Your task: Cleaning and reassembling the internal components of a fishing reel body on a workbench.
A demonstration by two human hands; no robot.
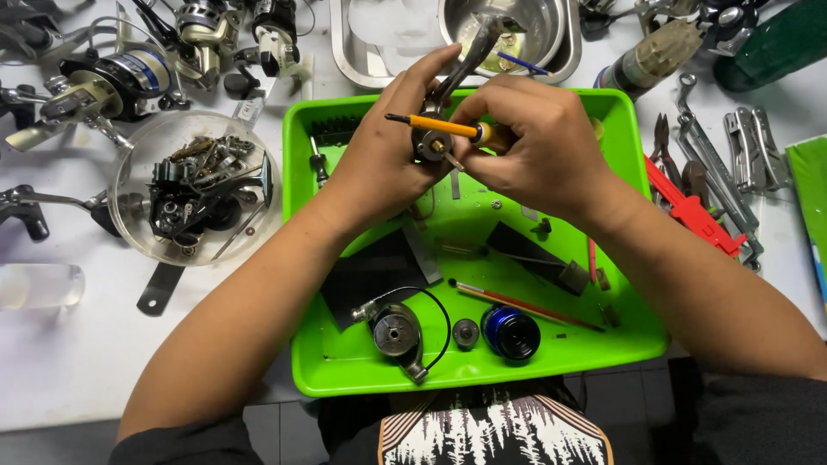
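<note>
Above the upper middle of the green tray point(642, 340), both hands meet over a small metal reel part point(428, 145). The left hand point(383, 164) has its fingers curled shut around this part, thumb and forefinger reaching up along a thin metal arm point(472, 53) that sticks out toward the top of the frame. The right hand point(534, 146) is closed in a pinch on an orange-handled screwdriver point(439, 127), which lies nearly level with its dark end pointing left across the part; where exactly the end bears I cannot tell.

To do this well, I judge the left hand should keep the part from turning — a firm, still grip — while the right turns the screwdriver slowly, square to the screw so it does not slip out. Working over the tray is sound: a dropped screw lands there and not on the table point(69, 344).

In the lower middle of the tray lie a grey rotor with a wire bail point(398, 331), a small round disc point(466, 332), a blue spool point(510, 331) and a thin red-and-tan stick point(525, 306). At the left of the frame a clear bowl point(129, 164) holds dark reel parts; whole fishing reels point(112, 82) sit in the upper left, a steel tray point(345, 52) at the top, and red pliers point(693, 211) to the right.
</note>
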